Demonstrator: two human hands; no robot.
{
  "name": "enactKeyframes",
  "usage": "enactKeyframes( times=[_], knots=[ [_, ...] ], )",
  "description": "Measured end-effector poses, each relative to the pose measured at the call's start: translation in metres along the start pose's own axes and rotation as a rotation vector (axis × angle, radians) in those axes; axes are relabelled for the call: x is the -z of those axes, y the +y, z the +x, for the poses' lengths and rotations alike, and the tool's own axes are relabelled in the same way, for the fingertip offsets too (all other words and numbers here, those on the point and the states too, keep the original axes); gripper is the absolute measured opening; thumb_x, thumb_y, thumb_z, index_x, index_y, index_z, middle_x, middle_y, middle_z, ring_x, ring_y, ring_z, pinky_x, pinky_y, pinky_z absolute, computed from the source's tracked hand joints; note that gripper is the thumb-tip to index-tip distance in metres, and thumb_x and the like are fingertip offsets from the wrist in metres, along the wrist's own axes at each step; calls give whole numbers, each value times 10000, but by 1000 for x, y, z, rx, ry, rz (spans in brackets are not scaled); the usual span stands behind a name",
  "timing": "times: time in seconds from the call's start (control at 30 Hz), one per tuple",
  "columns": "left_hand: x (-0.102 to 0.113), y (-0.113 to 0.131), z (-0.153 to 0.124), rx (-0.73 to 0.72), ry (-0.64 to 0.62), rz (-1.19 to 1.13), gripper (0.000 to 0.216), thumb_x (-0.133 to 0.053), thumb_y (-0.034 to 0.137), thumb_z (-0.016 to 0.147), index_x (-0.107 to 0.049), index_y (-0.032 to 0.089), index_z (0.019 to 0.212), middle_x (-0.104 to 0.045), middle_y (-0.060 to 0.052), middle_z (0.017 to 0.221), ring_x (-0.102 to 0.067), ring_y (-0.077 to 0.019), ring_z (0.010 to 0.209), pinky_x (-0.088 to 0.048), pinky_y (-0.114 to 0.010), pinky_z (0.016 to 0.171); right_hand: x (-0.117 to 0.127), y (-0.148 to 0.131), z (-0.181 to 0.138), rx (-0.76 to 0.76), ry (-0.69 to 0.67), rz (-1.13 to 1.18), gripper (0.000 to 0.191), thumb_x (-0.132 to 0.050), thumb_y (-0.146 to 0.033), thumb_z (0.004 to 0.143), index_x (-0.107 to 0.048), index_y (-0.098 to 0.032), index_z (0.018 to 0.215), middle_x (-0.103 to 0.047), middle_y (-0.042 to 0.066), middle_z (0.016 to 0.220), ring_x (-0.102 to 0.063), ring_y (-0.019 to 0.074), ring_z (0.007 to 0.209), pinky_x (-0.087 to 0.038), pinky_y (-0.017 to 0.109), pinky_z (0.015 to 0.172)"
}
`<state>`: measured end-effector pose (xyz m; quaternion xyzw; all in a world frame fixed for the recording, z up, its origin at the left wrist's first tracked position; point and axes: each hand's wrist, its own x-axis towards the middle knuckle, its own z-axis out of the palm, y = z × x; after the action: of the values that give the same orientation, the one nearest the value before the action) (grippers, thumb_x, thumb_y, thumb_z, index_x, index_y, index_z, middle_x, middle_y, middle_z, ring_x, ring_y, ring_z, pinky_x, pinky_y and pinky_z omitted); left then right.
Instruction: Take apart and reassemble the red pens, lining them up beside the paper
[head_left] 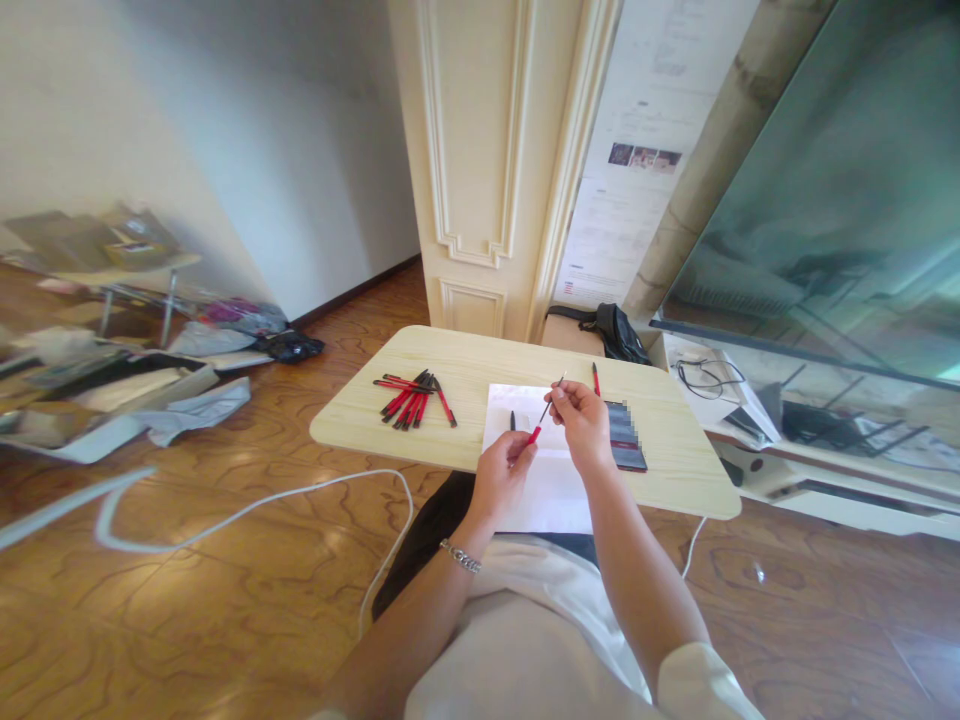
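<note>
Over the paper (544,500), left hand (504,475) pinches red barrel (535,434), right hand (585,422) thin rod (545,410).

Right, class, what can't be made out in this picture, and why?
Head view:
Lower end of the red pen: hidden by the left hand.
Left edge of the dark flat thing: behind the right hand.
Writing on the wall sheets: too small.
Far end of the TV: cut off by the right edge.
</note>
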<state>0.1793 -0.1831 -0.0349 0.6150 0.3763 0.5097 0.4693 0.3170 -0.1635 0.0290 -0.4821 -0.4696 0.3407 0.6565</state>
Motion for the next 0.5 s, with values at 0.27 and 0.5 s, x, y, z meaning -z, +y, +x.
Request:
enactKeyframes(
  times=[0.27, 0.5],
  knots=[
    [0, -4, 0, 20, -3, -39, 245, -598, 377, 840, -620, 185, 992, -703, -75, 947, -667, -184, 849, -520, -323, 790, 1, 16, -17, -19, -149, -223, 299, -583, -459, 791, -666, -176, 841, -679, 54, 780, -574, 152, 675, -422, 264, 582],
    [2, -5, 0, 35, 0, -28, 260, -615, 389, 826, -626, 180, 981, -704, -82, 942, -669, -194, 845, -519, -321, 765, 2, 23, -17, -10, -122, -330, 301, -586, -467, 789, -658, -175, 798, -668, 41, 745, -577, 157, 674, -439, 273, 616]
  ],
)
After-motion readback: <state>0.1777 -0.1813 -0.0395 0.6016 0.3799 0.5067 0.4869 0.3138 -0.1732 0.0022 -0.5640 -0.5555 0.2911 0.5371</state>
